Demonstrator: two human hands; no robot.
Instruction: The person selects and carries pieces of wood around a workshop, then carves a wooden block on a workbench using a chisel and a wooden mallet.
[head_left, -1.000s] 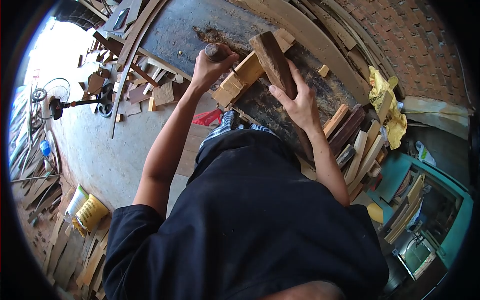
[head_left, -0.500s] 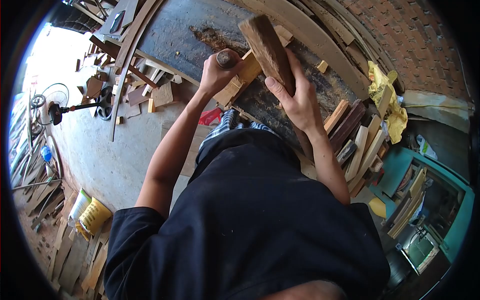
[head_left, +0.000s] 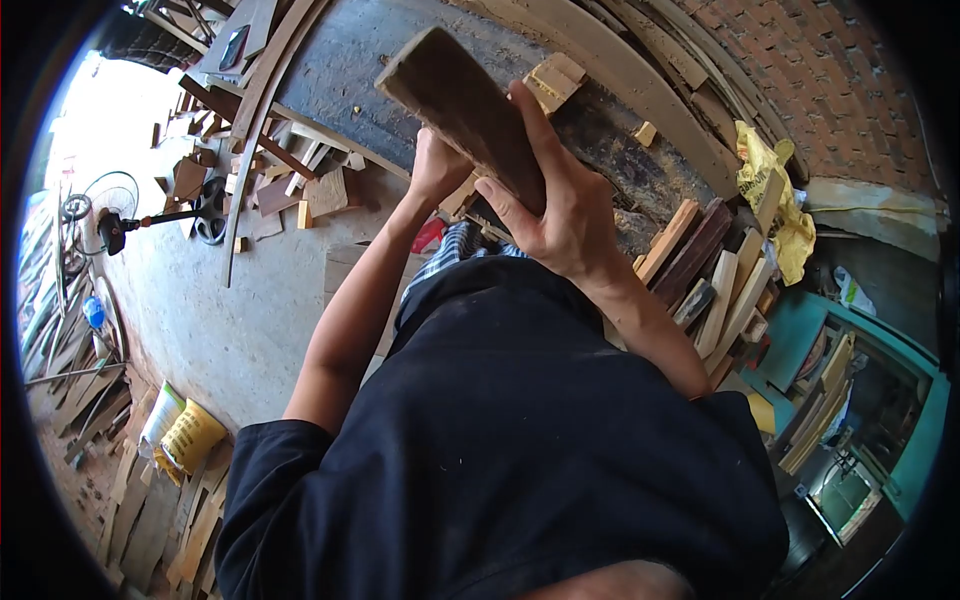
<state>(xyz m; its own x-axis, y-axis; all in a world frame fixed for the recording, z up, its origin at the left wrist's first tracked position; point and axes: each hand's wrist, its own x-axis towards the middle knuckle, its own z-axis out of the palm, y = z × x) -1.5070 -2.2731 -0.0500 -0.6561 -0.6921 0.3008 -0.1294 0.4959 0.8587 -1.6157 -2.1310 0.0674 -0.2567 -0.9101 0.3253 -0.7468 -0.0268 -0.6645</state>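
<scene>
My right hand is closed on a thick, dark wooden block, raised and slanting up to the left. Behind and below the block's far end is my left hand, its fingers partly hidden; the round-ended tool handle it gripped earlier is covered by the block. Under my hands a light piece of wood lies on the dark workbench, its far end showing cut notches and its middle hidden.
Wood strips are stacked to the right, near a yellow sack. A small offcut lies on the bench. Wood scraps and a fan stand at the left. A brick wall rises at the upper right.
My right hand has swung the dark block left, over my left hand. The round handle end, visible earlier in my left hand, is now covered.
</scene>
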